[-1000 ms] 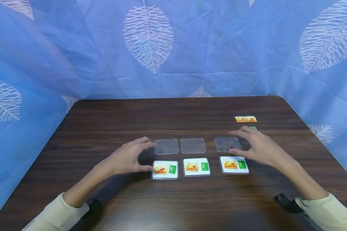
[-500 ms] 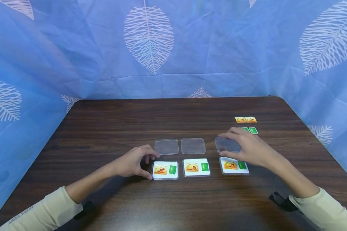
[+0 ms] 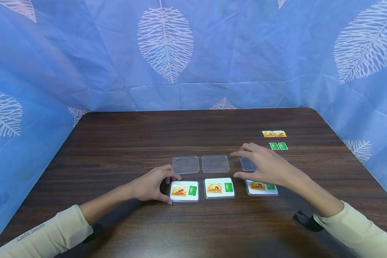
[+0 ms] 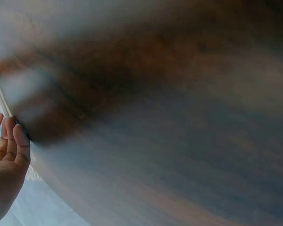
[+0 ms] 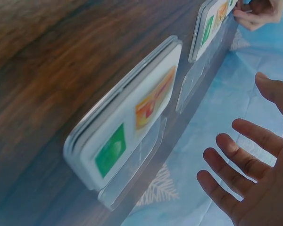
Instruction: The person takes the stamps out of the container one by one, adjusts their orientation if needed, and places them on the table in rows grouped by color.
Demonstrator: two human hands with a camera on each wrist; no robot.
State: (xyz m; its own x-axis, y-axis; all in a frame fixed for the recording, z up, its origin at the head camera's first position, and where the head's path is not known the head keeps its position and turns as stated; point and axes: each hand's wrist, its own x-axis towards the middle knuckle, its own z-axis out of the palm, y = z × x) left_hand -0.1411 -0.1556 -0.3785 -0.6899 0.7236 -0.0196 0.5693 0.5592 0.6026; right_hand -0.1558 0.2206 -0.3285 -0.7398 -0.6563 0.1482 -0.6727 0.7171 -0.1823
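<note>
- I'm gripping the near row's left card box [image 3: 184,192] with my left hand [image 3: 152,184].
- My right hand [image 3: 266,165] is drifting left, fingers apart, empty, uncovering the green stamps [image 3: 273,146]; work's apparently shifting leftward.

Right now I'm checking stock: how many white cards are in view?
3: left card at the left hand, middle card, and right card, partly hidden by the right hand.

Head: looks forward and down over table [image 3: 135,229] to curtain [image 3: 245,43], widest. Left wrist: close, tilted, mostly table, left hand [image 3: 153,183] at edge. Right wrist: close, tilted, faces left past middle card [image 3: 219,188] to left card [image 3: 184,191]; shares both with head.
</note>
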